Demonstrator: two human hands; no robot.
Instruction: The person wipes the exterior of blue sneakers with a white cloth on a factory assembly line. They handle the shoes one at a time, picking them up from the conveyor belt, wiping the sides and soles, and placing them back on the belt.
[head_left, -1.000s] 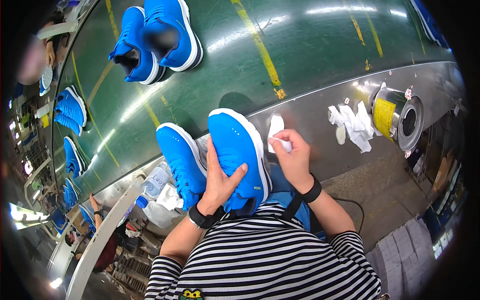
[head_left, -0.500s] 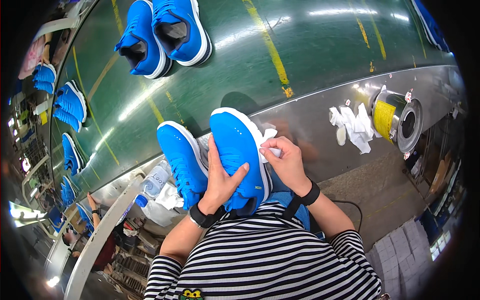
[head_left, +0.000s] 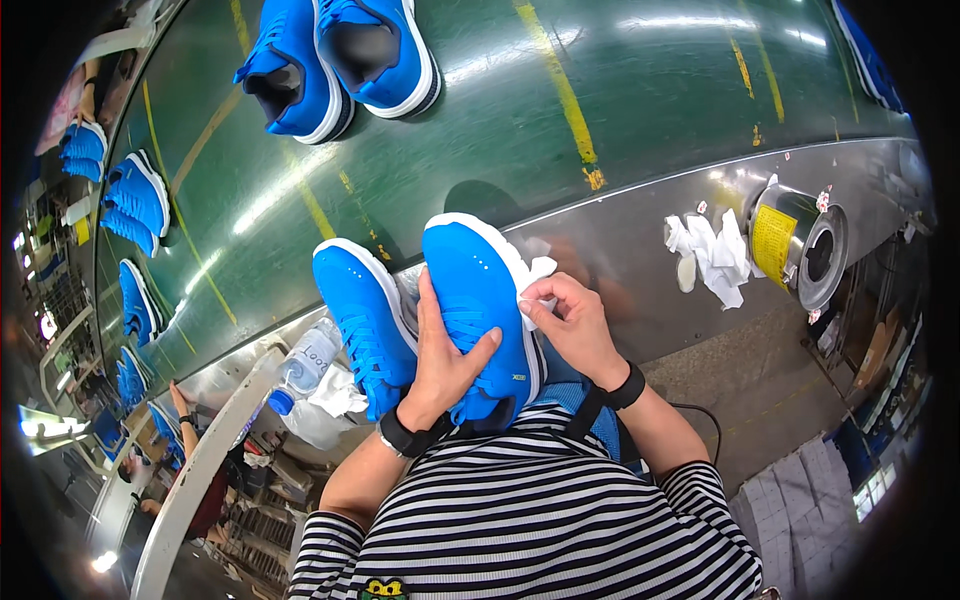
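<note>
My left hand (head_left: 446,362) is closed around a blue sneaker (head_left: 466,262) with a white sole, its thumb and fingers over the laced upper. The toe points away from me and the heel is close to my striped shirt. At the sneaker's right side, my right hand (head_left: 570,322) pinches a white cloth (head_left: 535,285) against the edge of the sole. Its matching blue sneaker (head_left: 352,290) lies just left of my left hand, toe also pointing away. My left wrist touches or nearly touches that shoe's heel; I cannot tell which.
A green conveyor belt (head_left: 480,140) bears a blue pair (head_left: 385,75) and more sneakers (head_left: 135,200) farther left. On the metal ledge at right are crumpled white cloths (head_left: 712,250) and a metal can (head_left: 800,240). A plastic bottle (head_left: 308,358) lies at left beside a pale curved rail (head_left: 200,470).
The pair at the top has shifted up and slightly right, and the sneakers at far left have moved slightly up and left. My hands keep nearly the same hold.
</note>
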